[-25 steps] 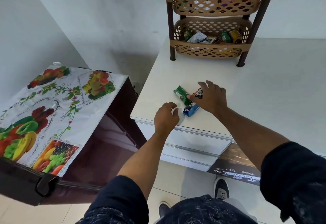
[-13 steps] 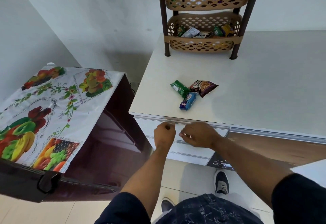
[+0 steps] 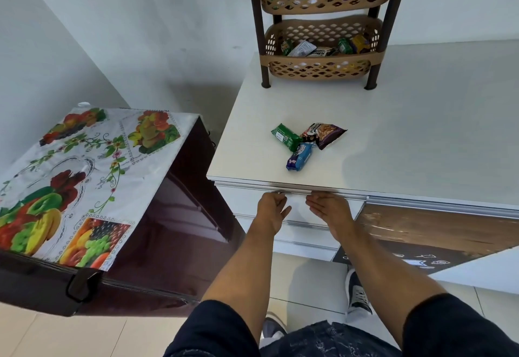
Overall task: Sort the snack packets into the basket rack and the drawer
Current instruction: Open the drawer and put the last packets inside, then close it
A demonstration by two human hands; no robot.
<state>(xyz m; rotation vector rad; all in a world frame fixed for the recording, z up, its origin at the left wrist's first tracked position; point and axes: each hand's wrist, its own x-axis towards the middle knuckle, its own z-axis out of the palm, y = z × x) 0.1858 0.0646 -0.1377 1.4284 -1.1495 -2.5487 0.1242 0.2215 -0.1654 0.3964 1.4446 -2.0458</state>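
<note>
Three snack packets lie together near the front of the white cabinet top point(image 3: 407, 137): a green one point(image 3: 286, 137), a blue one point(image 3: 299, 157) and a purple peanut packet point(image 3: 325, 133). A two-tier brown basket rack point(image 3: 323, 24) stands at the back, with several packets in each tier. Below the top's front edge is the white top drawer point(image 3: 241, 199), closed. My left hand point(image 3: 271, 209) and my right hand point(image 3: 330, 210) are at the drawer's upper lip, fingertips hooked under the edge. Neither holds a packet.
A maroon cabinet draped with a fruit-print cloth point(image 3: 78, 185) stands close on the left. More white drawers point(image 3: 303, 241) sit below the top one. A wood-look panel point(image 3: 438, 230) is at the right. My shoes point(image 3: 358, 295) rest on the tiled floor.
My right hand left the packets on the top and came down to the drawer edge. My left hand also dropped to the drawer lip. The packets stay where they were.
</note>
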